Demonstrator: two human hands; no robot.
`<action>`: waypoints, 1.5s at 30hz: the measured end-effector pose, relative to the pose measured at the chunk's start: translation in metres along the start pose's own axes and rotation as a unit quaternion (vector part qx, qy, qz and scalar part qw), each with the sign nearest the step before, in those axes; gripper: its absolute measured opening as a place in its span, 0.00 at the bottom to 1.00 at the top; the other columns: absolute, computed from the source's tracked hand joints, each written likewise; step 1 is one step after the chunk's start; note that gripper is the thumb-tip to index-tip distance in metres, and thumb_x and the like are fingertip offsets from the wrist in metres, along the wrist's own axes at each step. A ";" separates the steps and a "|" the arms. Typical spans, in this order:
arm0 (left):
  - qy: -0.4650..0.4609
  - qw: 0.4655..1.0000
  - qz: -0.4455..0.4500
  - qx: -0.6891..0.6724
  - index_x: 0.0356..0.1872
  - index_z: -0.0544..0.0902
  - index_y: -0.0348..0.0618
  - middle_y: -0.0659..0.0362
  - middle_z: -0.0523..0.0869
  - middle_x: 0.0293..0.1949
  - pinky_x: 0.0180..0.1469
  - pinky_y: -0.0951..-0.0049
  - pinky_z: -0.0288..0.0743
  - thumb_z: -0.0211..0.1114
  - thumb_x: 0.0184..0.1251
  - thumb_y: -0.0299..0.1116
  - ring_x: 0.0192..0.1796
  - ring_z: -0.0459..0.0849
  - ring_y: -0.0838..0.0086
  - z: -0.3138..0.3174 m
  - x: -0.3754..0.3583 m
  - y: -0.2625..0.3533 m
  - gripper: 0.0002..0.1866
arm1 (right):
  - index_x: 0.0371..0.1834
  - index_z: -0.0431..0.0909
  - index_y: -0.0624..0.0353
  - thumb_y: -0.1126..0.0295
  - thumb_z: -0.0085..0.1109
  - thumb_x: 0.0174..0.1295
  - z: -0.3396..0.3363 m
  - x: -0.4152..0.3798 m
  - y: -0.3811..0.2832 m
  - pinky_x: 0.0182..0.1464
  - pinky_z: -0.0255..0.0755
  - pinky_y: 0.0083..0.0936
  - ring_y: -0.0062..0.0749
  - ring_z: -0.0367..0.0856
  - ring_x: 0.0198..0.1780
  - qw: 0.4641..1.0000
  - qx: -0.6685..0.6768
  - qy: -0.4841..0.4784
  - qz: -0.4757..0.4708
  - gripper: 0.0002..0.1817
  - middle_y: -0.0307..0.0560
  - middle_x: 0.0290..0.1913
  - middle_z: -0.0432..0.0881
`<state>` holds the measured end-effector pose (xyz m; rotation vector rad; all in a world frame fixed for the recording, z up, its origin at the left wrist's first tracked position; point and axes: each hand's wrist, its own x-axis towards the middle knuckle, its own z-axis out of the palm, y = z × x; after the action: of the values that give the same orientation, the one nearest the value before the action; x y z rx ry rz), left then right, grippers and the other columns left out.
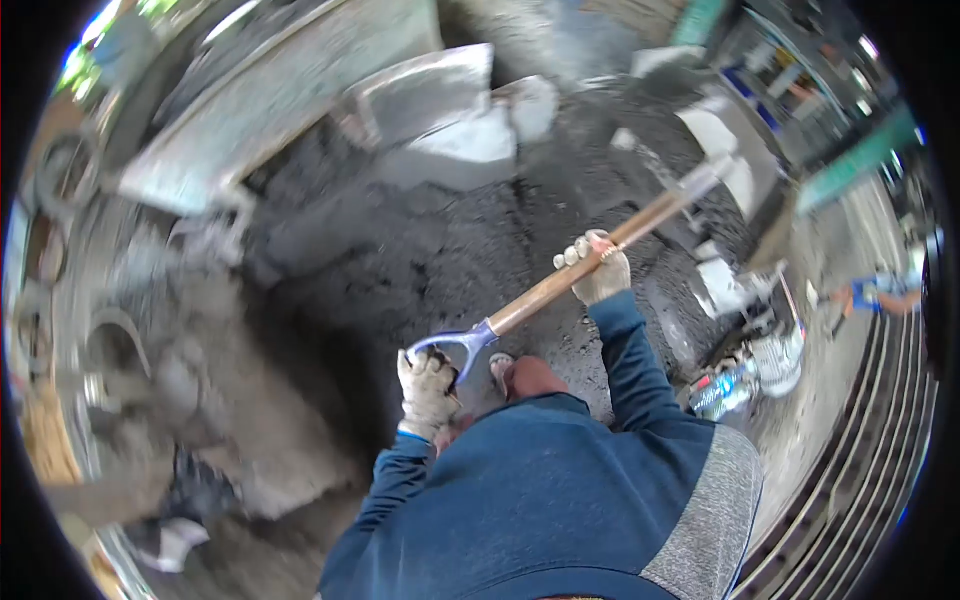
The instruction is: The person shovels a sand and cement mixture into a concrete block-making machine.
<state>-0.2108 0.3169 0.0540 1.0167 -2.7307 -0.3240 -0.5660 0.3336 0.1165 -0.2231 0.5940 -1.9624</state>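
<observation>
A shovel [545, 293] with a wooden shaft and a blue D-shaped handle slants across the middle of the view. My left hand [428, 392], in a pale work glove, is closed around the D-handle. Further up, my right hand [602, 275], gloved too, wraps the wooden shaft from below. The shovel's metal end points to the upper right, over dark sand [420, 245]; where its blade begins and ends is hard to make out against the pale pieces there. Both arms wear dark blue sleeves.
Pale slabs or boards [300, 85] stand behind the dark sand. A grey mound [230, 370] rises at the left. A motor-like machine [775, 360] and a plastic bottle [722, 392] are on the right, near long metal bars [870, 430]. A person's arm [890, 300] shows at the far right.
</observation>
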 end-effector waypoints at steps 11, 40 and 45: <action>0.253 0.732 -0.106 -0.624 0.38 0.85 0.44 0.55 0.85 0.44 0.66 0.53 0.68 0.71 0.60 0.49 0.59 0.78 0.56 -0.159 -0.173 -0.095 0.18 | 0.24 0.72 0.53 0.71 0.63 0.53 0.026 -0.065 0.190 0.50 0.74 0.44 0.37 0.75 0.30 0.970 0.035 0.184 0.153 0.08 0.40 0.24 0.75; 0.157 0.042 -0.439 -0.884 0.52 0.70 0.41 0.49 0.78 0.46 0.52 0.46 0.79 0.64 0.63 0.38 0.47 0.81 0.54 -0.013 0.158 -0.151 0.20 | 0.53 0.78 0.61 0.78 0.67 0.55 0.283 -0.026 0.076 0.43 0.80 0.30 0.38 0.88 0.40 0.535 -0.748 -0.386 -0.073 0.20 0.53 0.39 0.86; 0.171 0.055 -0.309 -0.934 0.39 0.69 0.44 0.58 0.75 0.29 0.33 0.59 0.84 0.65 0.65 0.27 0.27 0.78 0.67 -0.098 0.185 -0.191 0.11 | 0.56 0.76 0.63 0.76 0.69 0.56 0.343 0.008 0.150 0.49 0.79 0.28 0.35 0.88 0.46 0.546 -0.742 -0.367 -0.129 0.23 0.55 0.42 0.87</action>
<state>-0.2039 0.0410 0.1164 0.5594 0.4352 -2.0863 -0.3120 0.1683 0.3365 -2.1373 1.5121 -0.8247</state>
